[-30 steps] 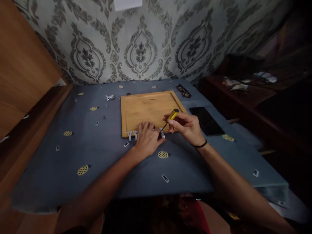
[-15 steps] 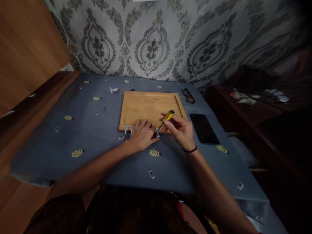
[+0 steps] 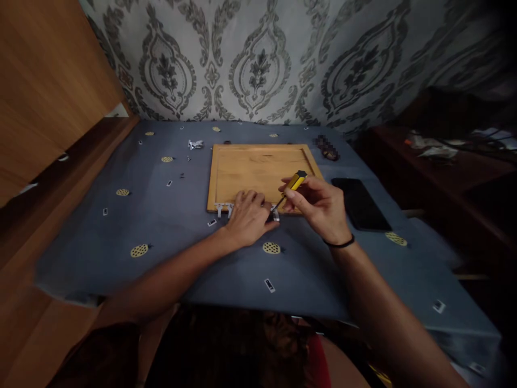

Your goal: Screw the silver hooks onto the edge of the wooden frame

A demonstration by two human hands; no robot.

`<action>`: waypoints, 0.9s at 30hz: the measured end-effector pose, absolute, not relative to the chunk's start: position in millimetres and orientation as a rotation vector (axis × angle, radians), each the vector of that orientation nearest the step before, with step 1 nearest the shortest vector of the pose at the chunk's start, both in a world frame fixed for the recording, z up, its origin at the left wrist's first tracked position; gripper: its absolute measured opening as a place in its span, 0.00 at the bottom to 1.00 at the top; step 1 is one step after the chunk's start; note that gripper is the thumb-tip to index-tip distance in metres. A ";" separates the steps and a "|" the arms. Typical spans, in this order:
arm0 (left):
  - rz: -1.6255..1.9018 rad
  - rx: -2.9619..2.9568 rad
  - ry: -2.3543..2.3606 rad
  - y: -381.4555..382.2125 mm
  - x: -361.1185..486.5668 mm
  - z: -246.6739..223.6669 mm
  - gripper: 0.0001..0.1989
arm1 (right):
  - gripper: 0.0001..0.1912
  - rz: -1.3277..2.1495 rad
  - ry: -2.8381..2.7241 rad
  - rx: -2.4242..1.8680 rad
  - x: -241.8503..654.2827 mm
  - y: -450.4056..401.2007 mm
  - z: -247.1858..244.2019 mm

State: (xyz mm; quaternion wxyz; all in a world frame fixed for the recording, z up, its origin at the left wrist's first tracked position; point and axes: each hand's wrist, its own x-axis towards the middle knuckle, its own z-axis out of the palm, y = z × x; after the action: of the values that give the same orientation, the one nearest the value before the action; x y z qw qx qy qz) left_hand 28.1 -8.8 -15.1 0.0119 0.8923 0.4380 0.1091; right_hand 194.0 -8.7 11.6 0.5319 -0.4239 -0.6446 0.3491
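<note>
A framed wooden panel (image 3: 258, 170) lies on the blue patterned tablecloth. Metal hinges (image 3: 224, 209) sit along its near edge. My left hand (image 3: 250, 218) rests on that edge, fingers over the wood and thumb beside a metal piece (image 3: 276, 215); what its fingers grip, if anything, is hidden. Between thumb and fingers, my right hand (image 3: 319, 205) holds a yellow and black screwdriver (image 3: 298, 180). The tool slants down to the left, its tip at the metal piece by my left hand.
To the right of the panel lie a black phone (image 3: 361, 205) and dark glasses (image 3: 327, 148). Small metal parts (image 3: 196, 145) and a few screws (image 3: 182, 175) are at the left. A patterned wall covering (image 3: 258, 64) rises behind the table.
The whole view has shifted, so the panel and both hands appear farther right. The screwdriver is still in my right hand at the panel's near edge.
</note>
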 end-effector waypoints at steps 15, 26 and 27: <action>0.309 2.746 1.322 -9.1 28.7 -9.1 0.20 | 0.17 0.424 -1.297 -1.027 189.0 -13.6 11.7; 0.335 2.750 1.315 -7.3 30.4 -13.5 0.19 | 0.10 0.348 -1.401 -1.090 195.3 -13.9 1.0; 0.338 2.750 1.319 -7.3 30.6 -13.8 0.19 | 0.10 0.350 -1.397 -1.086 194.8 -14.1 2.0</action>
State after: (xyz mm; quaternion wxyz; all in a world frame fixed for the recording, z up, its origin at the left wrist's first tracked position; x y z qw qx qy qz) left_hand 30.6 -7.3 -13.8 0.0366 0.8956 0.4295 0.1101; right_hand 194.8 -14.1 2.0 0.6202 -0.4724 -0.6074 0.1524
